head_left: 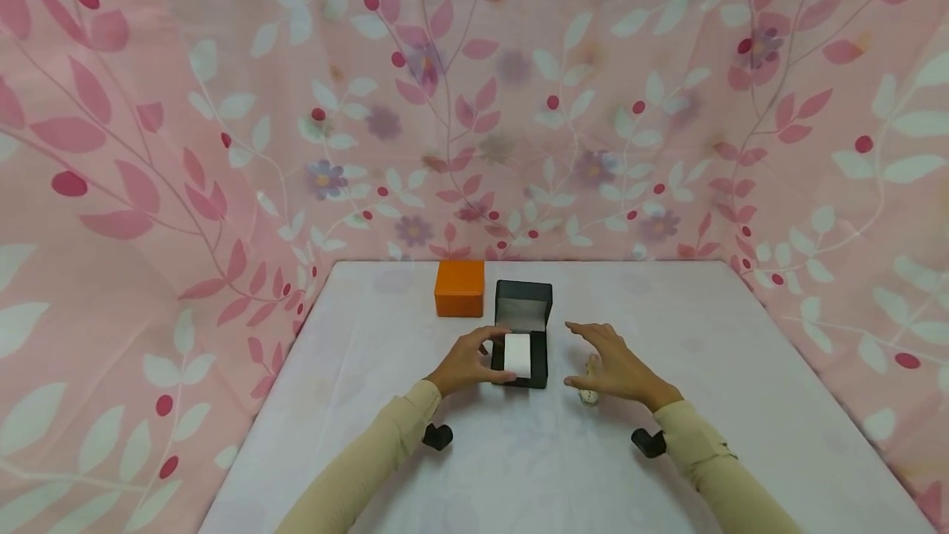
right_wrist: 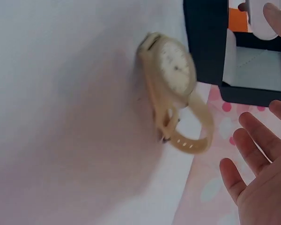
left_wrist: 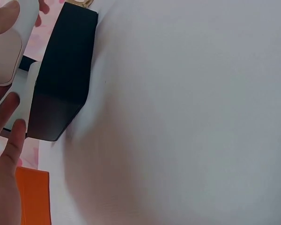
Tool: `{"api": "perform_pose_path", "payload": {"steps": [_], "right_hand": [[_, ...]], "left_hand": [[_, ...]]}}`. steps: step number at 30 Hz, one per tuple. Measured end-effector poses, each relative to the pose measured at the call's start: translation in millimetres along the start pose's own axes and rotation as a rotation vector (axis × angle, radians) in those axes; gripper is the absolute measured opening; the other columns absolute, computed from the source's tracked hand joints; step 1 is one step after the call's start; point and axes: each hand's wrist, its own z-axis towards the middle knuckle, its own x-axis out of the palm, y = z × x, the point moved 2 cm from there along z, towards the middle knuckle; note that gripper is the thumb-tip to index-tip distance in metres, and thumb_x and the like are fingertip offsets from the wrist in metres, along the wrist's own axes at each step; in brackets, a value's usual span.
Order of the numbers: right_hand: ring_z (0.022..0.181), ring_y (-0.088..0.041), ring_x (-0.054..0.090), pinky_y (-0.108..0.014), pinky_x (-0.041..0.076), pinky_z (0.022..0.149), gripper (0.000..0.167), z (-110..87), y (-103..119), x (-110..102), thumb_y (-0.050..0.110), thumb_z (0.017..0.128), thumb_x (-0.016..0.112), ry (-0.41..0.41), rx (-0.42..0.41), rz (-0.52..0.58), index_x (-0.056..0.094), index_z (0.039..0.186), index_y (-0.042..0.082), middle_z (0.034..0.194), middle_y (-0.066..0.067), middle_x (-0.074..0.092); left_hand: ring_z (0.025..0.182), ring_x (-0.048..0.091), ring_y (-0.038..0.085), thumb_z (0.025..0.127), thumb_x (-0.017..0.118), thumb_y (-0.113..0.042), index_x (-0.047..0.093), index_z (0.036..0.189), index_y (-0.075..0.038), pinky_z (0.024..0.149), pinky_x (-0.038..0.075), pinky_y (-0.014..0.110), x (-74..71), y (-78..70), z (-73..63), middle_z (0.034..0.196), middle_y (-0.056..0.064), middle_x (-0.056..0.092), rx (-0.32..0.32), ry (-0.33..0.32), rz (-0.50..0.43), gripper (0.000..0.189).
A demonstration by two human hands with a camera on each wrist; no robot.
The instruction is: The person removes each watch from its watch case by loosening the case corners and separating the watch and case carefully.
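My left hand (head_left: 461,365) pinches a white watch cushion (head_left: 517,355) between thumb and fingers, over the open black watch box (head_left: 523,292). In the left wrist view the cushion (left_wrist: 7,54) looks lifted and tilted, with a rounded end panel. The box's lid stands up at the back, and its pale lining (right_wrist: 260,68) shows in the right wrist view. My right hand (head_left: 621,365) is to the right of the box, fingers spread and holding nothing. Beneath it on the table lies a beige wristwatch (right_wrist: 175,70) with its strap looped; the hand partly hides it in the head view.
An orange box (head_left: 460,291) stands behind and left of the black box. A white cloth covers the table (head_left: 371,336), and pink floral fabric (head_left: 511,105) rises behind and on both sides. A small dark device (head_left: 648,442) sits by the right wrist, another (head_left: 438,437) by the left.
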Motion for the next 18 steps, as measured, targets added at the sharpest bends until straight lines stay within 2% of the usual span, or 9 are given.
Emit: {"api": "perform_pose_path", "payload": {"steps": [5,9,13,18], "right_hand": [[0.121,-0.02,0.04,-0.054,0.038,0.098,0.092,13.3,9.1,1.5,0.05,0.073,0.083,0.011,0.012,-0.001,0.039,0.149,0.026,0.14,0.001,0.048],[0.121,-0.02,0.041,-0.054,0.038,0.1,0.092,20.0,9.3,3.5,0.056,0.074,0.079,0.031,0.015,0.014,0.038,0.15,0.022,0.141,0.001,0.047],[0.12,-0.02,0.042,-0.055,0.037,0.1,0.092,22.9,8.3,8.4,0.052,0.075,0.08,0.034,0.005,0.041,0.039,0.149,0.016,0.141,-0.003,0.048],[0.12,-0.02,0.043,-0.055,0.037,0.1,0.092,24.4,9.5,11.9,0.044,0.073,0.084,0.022,0.007,0.05,0.041,0.148,0.014,0.14,0.0,0.048]], "left_hand": [[0.112,0.05,0.013,0.071,0.085,-0.048,0.055,0.138,-0.026,0.092,0.05,0.037,-0.1,4.6,2.9,0.125,-0.005,0.056,-0.094,0.0,0.044,0.076],[0.113,0.05,0.017,0.071,0.085,-0.049,0.055,0.139,-0.025,0.096,0.048,0.038,3.0,10.7,6.3,0.124,-0.003,0.056,-0.118,0.01,0.072,0.078],[0.113,0.049,0.023,0.07,0.084,-0.051,0.057,0.139,-0.024,0.096,0.048,0.041,7.2,17.6,8.1,0.122,0.0,0.055,-0.139,0.021,0.092,0.079],[0.113,0.045,0.019,0.07,0.081,-0.058,0.056,0.139,-0.031,0.096,0.047,0.044,9.5,22.3,10.5,0.125,0.001,0.051,-0.18,0.043,0.09,0.078]]}}
